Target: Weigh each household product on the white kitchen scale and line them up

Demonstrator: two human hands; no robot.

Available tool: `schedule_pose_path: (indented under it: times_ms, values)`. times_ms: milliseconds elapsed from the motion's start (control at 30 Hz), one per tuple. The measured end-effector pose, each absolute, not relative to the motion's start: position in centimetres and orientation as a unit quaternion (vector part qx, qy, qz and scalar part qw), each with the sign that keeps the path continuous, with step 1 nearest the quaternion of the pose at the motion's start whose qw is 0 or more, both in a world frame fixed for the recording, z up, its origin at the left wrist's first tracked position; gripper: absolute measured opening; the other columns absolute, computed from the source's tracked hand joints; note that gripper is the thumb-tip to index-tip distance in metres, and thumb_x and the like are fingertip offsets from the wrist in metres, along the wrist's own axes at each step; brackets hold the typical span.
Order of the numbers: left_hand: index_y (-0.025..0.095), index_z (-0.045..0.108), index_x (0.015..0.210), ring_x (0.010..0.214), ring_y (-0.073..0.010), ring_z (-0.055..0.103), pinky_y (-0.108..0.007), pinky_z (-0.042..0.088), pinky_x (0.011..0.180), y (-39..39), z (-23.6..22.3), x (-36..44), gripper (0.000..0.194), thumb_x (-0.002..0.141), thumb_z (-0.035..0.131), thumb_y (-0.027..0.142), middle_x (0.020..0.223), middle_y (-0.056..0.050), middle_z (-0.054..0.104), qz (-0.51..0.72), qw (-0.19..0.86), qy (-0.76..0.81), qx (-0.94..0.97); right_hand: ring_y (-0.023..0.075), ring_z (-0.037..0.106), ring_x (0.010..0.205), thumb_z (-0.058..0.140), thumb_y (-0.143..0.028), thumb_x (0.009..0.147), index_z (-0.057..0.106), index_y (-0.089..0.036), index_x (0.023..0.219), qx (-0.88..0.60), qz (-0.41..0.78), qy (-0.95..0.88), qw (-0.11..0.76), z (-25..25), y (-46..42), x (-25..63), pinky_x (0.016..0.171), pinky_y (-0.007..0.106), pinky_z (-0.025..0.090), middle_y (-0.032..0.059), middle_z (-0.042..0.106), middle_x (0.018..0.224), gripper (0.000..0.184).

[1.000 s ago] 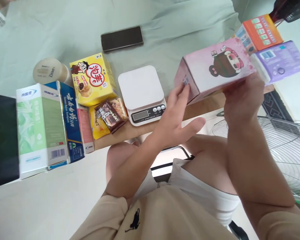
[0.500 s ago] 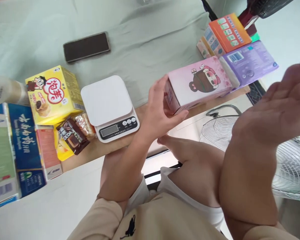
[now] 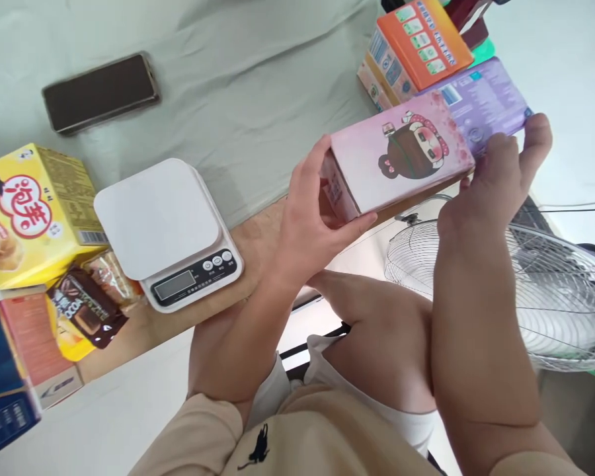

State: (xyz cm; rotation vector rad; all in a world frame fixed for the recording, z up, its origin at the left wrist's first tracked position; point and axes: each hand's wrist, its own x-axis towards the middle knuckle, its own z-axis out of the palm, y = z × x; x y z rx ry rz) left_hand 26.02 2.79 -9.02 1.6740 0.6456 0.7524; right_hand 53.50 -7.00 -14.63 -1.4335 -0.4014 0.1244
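Note:
A pink box [image 3: 396, 155] printed with a cartoon figure lies at the table's front edge. My left hand [image 3: 315, 218] grips its left end, fingers and thumb wrapped round the end face. My right hand [image 3: 500, 178] is closed on its right end, thumb raised against the purple packet [image 3: 486, 99] just behind. A white kitchen scale [image 3: 166, 231] with a blank display stands to the left of my left hand, nothing on its platform.
An orange box [image 3: 419, 39] stands behind the purple packet. A dark phone [image 3: 99, 92] lies on the green cloth. At left are a yellow snack box [image 3: 27, 211], a brown cocoa packet [image 3: 86, 311] and toothpaste boxes [image 3: 10, 350]. A wire fan [image 3: 550, 297] sits below right.
The right hand let go of the pink box, lifted away open, then came back onto its right end. The left hand closed on the left end. The view shifted right.

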Motion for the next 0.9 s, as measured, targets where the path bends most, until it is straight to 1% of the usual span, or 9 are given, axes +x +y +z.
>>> schedule_pose_path:
  times_ms: [67, 133, 267, 367, 467, 567, 633, 800, 900]
  values:
    - [0.038, 0.032, 0.157, 0.138, -0.0337, 0.05, -0.036, 0.067, 0.08, 2.7, -9.2, 26.1, 0.099, 0.075, 0.082, 0.064, 0.162, -0.011, 0.04, 0.323, 0.559, 0.269, 0.715, 0.0153, 0.069, 0.128, 0.044, -0.018, 0.091, 0.055, -0.035, 0.132, -0.635, 0.044, -0.154, 0.756, -14.4, -6.5, 53.0, 0.111, 0.046, 0.051, -0.0034, 0.067, 0.128, 0.046]
    - [0.039, 0.032, 0.156, 0.14, -0.0335, 0.049, -0.046, 0.065, 0.098, 2.7, -9.3, 26.2, 0.097, 0.077, 0.081, 0.064, 0.162, -0.01, 0.041, 0.327, 0.549, 0.264, 0.722, 0.0144, 0.07, 0.125, 0.047, -0.015, 0.09, 0.056, -0.035, 0.13, -0.626, 0.038, -0.171, 0.76, -14.2, -6.0, 52.6, 0.112, 0.046, 0.051, -0.0032, 0.068, 0.13, 0.046]
    - [0.039, 0.033, 0.156, 0.147, -0.0331, 0.045, -0.057, 0.045, 0.125, 2.7, -9.4, 26.1, 0.092, 0.079, 0.078, 0.065, 0.163, -0.008, 0.043, 0.337, 0.532, 0.257, 0.733, 0.0141, 0.069, 0.127, 0.053, -0.004, 0.082, 0.05, -0.032, 0.131, -0.589, 0.017, -0.202, 0.782, -14.6, -5.3, 52.1, 0.118, 0.043, 0.049, 0.0003, 0.067, 0.135, 0.056]
    - [0.038, 0.031, 0.157, 0.151, -0.0342, 0.042, -0.058, 0.04, 0.128, 2.7, -9.6, 26.0, 0.094, 0.08, 0.078, 0.065, 0.164, -0.01, 0.042, 0.336, 0.529, 0.247, 0.739, 0.0158, 0.067, 0.131, 0.051, -0.001, 0.082, 0.041, -0.029, 0.142, -0.588, 0.013, -0.203, 0.783, -15.2, -5.5, 52.7, 0.116, 0.043, 0.051, 0.0047, 0.064, 0.139, 0.068]
    - [0.038, 0.03, 0.157, 0.153, -0.0341, 0.041, -0.056, 0.039, 0.129, 2.6, -9.8, 25.8, 0.092, 0.082, 0.077, 0.065, 0.163, -0.01, 0.041, 0.342, 0.523, 0.24, 0.743, 0.0159, 0.063, 0.137, 0.052, -0.005, 0.088, 0.027, -0.031, 0.158, -0.644, 0.065, -0.246, 0.721, -15.6, -6.5, 54.2, 0.116, 0.045, 0.052, 0.006, 0.056, 0.149, 0.079]
    - [0.04, 0.029, 0.155, 0.157, -0.0332, 0.038, -0.055, 0.036, 0.132, 2.3, -9.9, 25.8, 0.086, 0.086, 0.075, 0.062, 0.164, -0.009, 0.041, 0.347, 0.522, 0.24, 0.742, 0.0145, 0.065, 0.132, 0.051, -0.007, 0.092, 0.007, -0.034, 0.166, -0.687, 0.116, -0.22, 0.683, -15.7, -7.2, 55.8, 0.11, 0.045, 0.056, 0.0071, 0.05, 0.157, 0.09]
    - [0.04, 0.028, 0.154, 0.157, -0.0329, 0.038, -0.055, 0.034, 0.133, 2.1, -10.0, 26.0, 0.084, 0.087, 0.074, 0.06, 0.164, -0.009, 0.041, 0.347, 0.52, 0.238, 0.743, 0.0134, 0.068, 0.127, 0.047, -0.003, 0.091, 0.002, -0.034, 0.167, -0.689, 0.125, -0.182, 0.69, -15.6, -7.1, 56.2, 0.102, 0.041, 0.058, 0.0084, 0.048, 0.159, 0.093]
    - [0.036, 0.026, 0.155, 0.157, -0.0318, 0.039, -0.054, 0.033, 0.133, 1.7, -10.0, 26.4, 0.083, 0.09, 0.07, 0.062, 0.164, -0.01, 0.041, 0.355, 0.507, 0.243, 0.747, 0.0148, 0.067, 0.131, 0.045, -0.002, 0.09, 0.02, -0.027, 0.165, -0.669, 0.088, -0.143, 0.724, -13.9, -6.2, 54.0, 0.093, 0.037, 0.056, 0.0143, 0.046, 0.158, 0.083]
    - [0.036, 0.023, 0.156, 0.16, -0.0337, 0.035, -0.054, 0.035, 0.132, 1.5, -9.3, 25.8, 0.087, 0.089, 0.068, 0.067, 0.167, -0.011, 0.036, 0.347, 0.492, 0.247, 0.759, 0.0161, 0.05, 0.15, 0.051, -0.016, 0.094, 0.038, -0.026, 0.158, -0.684, -0.025, -0.075, 0.725, -12.2, -6.7, 52.0, 0.1, 0.04, 0.05, 0.0122, 0.042, 0.161, 0.066]
